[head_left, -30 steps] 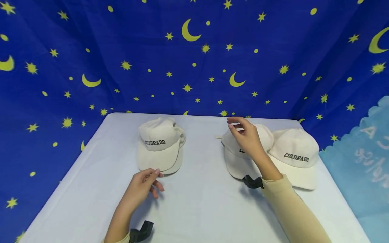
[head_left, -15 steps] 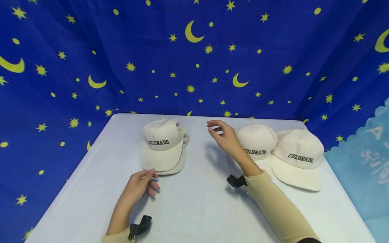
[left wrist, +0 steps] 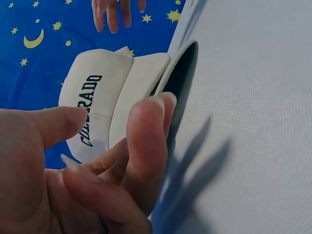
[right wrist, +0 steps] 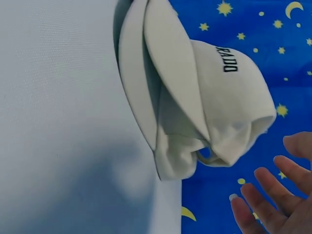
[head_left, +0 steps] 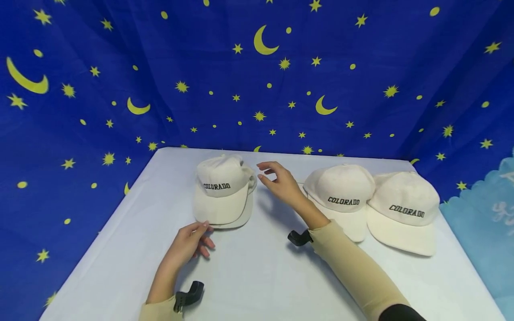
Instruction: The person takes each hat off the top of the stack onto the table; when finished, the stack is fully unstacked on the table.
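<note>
Two white baseball caps are stacked at the left of the table. The upper cap (head_left: 221, 207) has COLORADO lettering across its front, and the brim of the lower cap (head_left: 246, 216) shows beneath it. At the front edge of the brims is my left hand (head_left: 186, 245), its thumb and loosely bent fingers apart in the left wrist view. My right hand (head_left: 283, 183) hovers at the right rear of the stack, fingers spread and slightly bent. In the right wrist view its fingers (right wrist: 273, 190) are apart from the upper cap (right wrist: 234, 97), with nothing between them.
Two more white COLORADO caps sit side by side at the right, a nearer-to-middle cap (head_left: 341, 185) and an outer cap (head_left: 405, 198). A white cloth covers the table (head_left: 257, 276). Behind hangs a blue star-and-moon curtain (head_left: 225, 71).
My right hand has moved left from over the right-hand caps to beside the stacked pair. My left hand has stayed near the brims. The view has shifted slightly.
</note>
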Demonstrator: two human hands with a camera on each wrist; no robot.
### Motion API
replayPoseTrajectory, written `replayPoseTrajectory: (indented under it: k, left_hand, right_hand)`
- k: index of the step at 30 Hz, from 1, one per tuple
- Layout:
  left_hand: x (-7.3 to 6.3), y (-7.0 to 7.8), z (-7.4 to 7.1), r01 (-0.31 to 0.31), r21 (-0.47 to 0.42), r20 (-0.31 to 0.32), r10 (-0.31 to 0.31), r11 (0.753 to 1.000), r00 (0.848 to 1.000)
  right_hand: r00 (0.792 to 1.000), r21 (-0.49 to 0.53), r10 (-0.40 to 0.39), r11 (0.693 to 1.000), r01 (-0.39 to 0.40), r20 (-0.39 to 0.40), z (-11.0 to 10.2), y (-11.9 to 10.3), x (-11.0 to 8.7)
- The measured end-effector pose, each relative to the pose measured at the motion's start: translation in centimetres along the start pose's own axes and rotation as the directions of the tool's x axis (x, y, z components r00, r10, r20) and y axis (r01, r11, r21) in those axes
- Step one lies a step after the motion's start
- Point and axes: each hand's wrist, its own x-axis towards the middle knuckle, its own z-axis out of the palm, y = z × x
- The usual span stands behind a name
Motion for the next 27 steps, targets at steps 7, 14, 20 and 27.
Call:
replayPoseTrajectory:
  k: [7, 14, 20, 27]
  left_hand:
    - [0.2, 0.0, -0.1, 0.037, -0.019, 0.044, -0.036, 0.999, 0.998]
    - [0.2, -0.4, -0.2, 0.055, -0.05, 0.054, -0.053, 0.997, 0.997]
    - [0.6, -0.5, -0.3, 0.038, -0.076, 0.035, -0.036, 0.996, 0.999]
    - [1.0, -0.4, -0.2, 0.039, -0.131, 0.023, -0.037, 0.991, 0.999]
  right_hand:
    - [0.994, -0.106, 0.039, 0.994, -0.028, 0.105, 1.3, 0.3, 1.5]
    - [0.988, -0.089, 0.032, 0.996, -0.018, 0.154, 2.7, 1.0, 2.5]
    - [0.992, -0.067, 0.002, 0.998, 0.006, 0.124, 3.7, 1.5, 3.1]
    - [0.996, -0.049, -0.015, 0.999, 0.019, 0.086, 4.5, 1.5, 3.6]
